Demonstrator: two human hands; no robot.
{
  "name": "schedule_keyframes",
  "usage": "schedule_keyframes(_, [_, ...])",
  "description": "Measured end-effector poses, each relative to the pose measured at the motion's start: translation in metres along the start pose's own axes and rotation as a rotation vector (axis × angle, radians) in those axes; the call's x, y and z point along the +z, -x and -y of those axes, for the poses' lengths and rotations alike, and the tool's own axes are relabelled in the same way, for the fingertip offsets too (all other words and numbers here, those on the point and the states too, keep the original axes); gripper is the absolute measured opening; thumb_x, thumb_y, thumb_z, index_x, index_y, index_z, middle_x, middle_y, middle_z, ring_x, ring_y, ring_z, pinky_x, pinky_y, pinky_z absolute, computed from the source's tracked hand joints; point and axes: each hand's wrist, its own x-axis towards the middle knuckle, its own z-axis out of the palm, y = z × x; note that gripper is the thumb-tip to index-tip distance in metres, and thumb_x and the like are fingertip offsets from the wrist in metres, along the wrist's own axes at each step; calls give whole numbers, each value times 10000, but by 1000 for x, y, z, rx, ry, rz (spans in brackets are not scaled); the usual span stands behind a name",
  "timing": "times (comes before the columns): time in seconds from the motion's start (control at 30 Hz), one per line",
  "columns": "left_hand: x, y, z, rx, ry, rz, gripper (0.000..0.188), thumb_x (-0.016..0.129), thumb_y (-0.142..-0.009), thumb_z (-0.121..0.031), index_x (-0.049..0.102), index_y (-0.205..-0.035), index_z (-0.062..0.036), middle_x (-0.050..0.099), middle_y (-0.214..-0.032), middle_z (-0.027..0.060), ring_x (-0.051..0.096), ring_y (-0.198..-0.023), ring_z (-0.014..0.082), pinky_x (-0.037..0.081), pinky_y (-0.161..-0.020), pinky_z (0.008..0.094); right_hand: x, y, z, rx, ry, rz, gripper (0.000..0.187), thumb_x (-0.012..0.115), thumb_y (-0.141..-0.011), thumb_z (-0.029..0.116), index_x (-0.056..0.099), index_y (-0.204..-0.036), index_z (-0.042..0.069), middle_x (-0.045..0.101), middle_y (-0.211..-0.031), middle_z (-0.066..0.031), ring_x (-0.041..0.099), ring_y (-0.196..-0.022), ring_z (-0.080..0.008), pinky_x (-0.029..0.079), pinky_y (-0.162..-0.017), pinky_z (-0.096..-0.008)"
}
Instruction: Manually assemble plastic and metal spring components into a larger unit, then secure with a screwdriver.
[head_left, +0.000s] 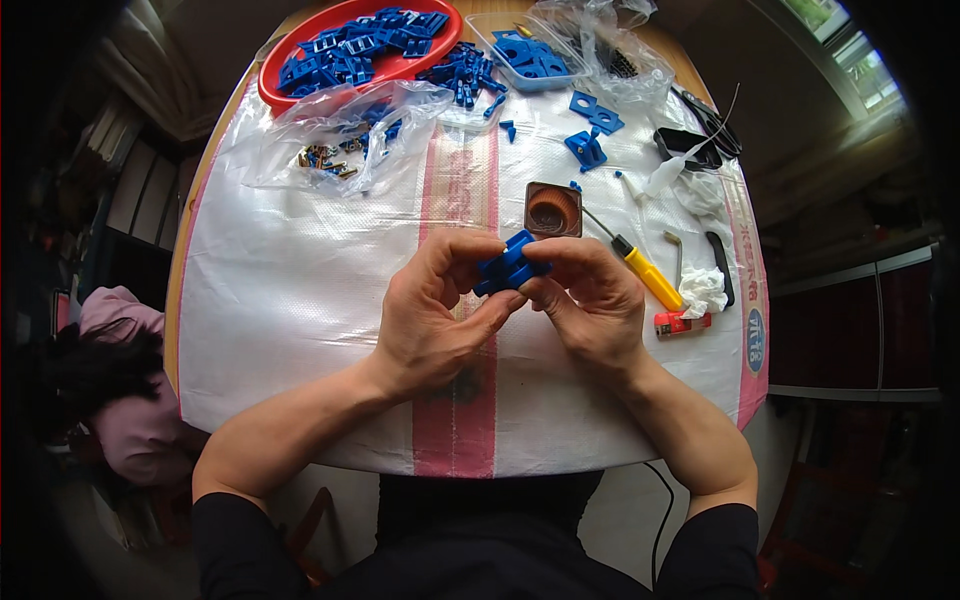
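Between my two hands, above the middle of the table, is a small blue plastic part (512, 262). My left hand (440, 300) pinches its left side with thumb and forefinger. On the other side my right hand (590, 295) grips it the same way, thumb below and forefinger above. The fingers cover much of the part, so its full shape is hidden. Just beyond it stands a square brown dish (553, 208) with a round hollow. A screwdriver (650, 275) with a yellow and black handle lies to the right of my right hand.
At the back are a red basin (272, 82) of blue parts, a clear tub (575, 78) of blue plates, and a plastic bag (270, 150) with brass-coloured pieces. Right lie a red lighter (682, 323), crumpled tissue (704, 292) and a hex key (676, 255). Someone in pink (140, 400) is at left.
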Motion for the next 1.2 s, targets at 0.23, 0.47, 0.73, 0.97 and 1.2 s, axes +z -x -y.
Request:
schedule_keyframes(0.23, [-6, -1, -6, -75, -37, 6, 368, 716, -890, 64, 564, -1223, 29, 652, -1124, 104, 671, -1056, 165, 566, -927, 300, -1, -2, 10, 202, -97, -4, 240, 680, -945, -5, 618, -1168, 57, 716, -937, -40, 654, -829, -66, 524, -682, -217])
schedule_keyframes(0.47, [-8, -5, -13, -204, 2, -81, 364, 700, -889, 71, 573, -1228, 35, 664, -1100, 117, 678, -936, 151, 586, -837, 302, -5, -9, 24, 316, 59, 31, 391, 714, -923, 17, 561, -1281, 60, 715, -887, -51, 663, -797, -71, 519, -677, -221])
schedule_keyframes(0.73, [-20, -13, -10, -347, 168, -240, 329, 718, -912, -16, 595, -1215, 22, 691, -1018, 116, 684, -828, 176, 577, -761, 333, -37, -23, 102, 56, 814, -65, 313, 805, -835, 68, 655, -1102, 4, 676, -802, -82, 610, -640, -124, 482, -568, -273])
schedule_keyframes(0.97, [-20, -17, -8, -360, 231, -288, 347, 727, -911, -28, 593, -1228, 16, 685, -1038, 116, 691, -861, 181, 579, -778, 318, -66, -1, 68, 231, 1420, 114, 221, 744, -863, 159, 626, -935, -13, 645, -929, -168, 651, -847, -339, 516, -782, -434])
schedule_keyframes(1.2, [-24, -16, -5, -350, 220, -295, 346, 727, -908, -24, 583, -1220, 19, 679, -1059, 127, 694, -893, 190, 590, -820, 327, -70, 6, 61, 144, 1366, -80, 199, 710, -883, 124, 606, -996, -3, 661, -863, -167, 669, -756, -330, 522, -688, -427])
